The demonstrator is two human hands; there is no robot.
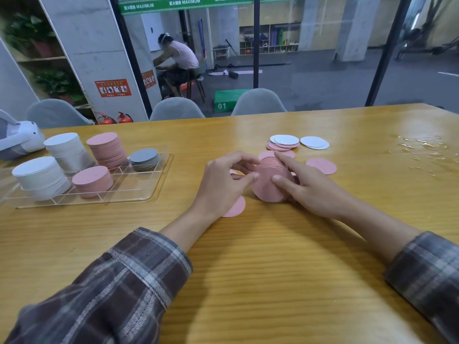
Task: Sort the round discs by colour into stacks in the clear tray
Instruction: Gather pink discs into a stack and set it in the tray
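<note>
- Just right of the frame's centre, in the head view, both hands are closing on a bundle of pink discs (269,181) tipped on edge, its flat face turned toward the camera and its stacking axis running away toward the upper right.
- The left hand (221,184) is pinching the bundle's left rim with thumb and forefinger, the other fingers curled loosely above it.
- The right hand (306,187) is bracing the bundle from the right, forefinger lying along the top edges and thumb pressing on the near face, so the discs are being squared between the two hands.
- The clear tray (151,192) is lying well apart at the left of the frame, on the left hand's side; any carry will probably be going leftward across the table (248,269).
- Inside it, two pink stacks (92,181) are standing between white stacks (41,177) at far left and a low grey stack (144,158) at the right.
- Loose discs are waiting still: one pink disc (236,207) partly under the left wrist, another pink one (321,166) right of the bundle, and a mixed white-and-pink pile (284,142) above.
</note>
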